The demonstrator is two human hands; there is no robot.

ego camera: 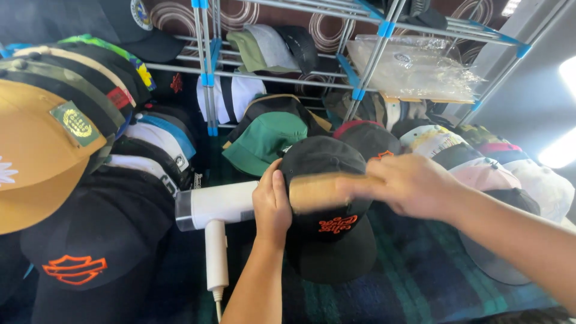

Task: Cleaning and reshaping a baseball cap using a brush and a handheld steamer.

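Setting: Caps everywhere, stacked in rows on a dark green-and-blue plaid cloth [420, 264], with a metal rack [372, 60] with blue joints standing behind.
Rack: more caps sit on its rails, and a clear plastic bag [414, 66] lies on the upper right shelf.
Centre stage: a black cap [327, 240] with orange embroidery on the front, brim pointing toward the camera, sitting on the cloth right in the middle.
Left hand [272, 204]: pressed against the left side of the black cap's crown, fingers up and together, steadying it. It's closed around nothing; the palm lies flat on the fabric.
Right hand [411, 183]: reaching in from the right, fingers wrapped around a wooden brush [321, 191], which lies across the front of the black cap's crown, just above the orange embroidery. The brush is blurred, so its bristles can't be made out.
Just left: a white hair dryer [213, 207] lies on its side, nozzle end touching the left hand's back, handle and cord running down toward the camera.
Behind the black cap: a green bucket hat [264, 141], and a dark cap with a red edge [366, 135] to its right.
Far left: a tan cap [36, 156] with a green patch, over a black cap with an orange shield emblem [90, 252].
Far right: a pink cap [486, 174] and a white cap [543, 186], close beside the right forearm.
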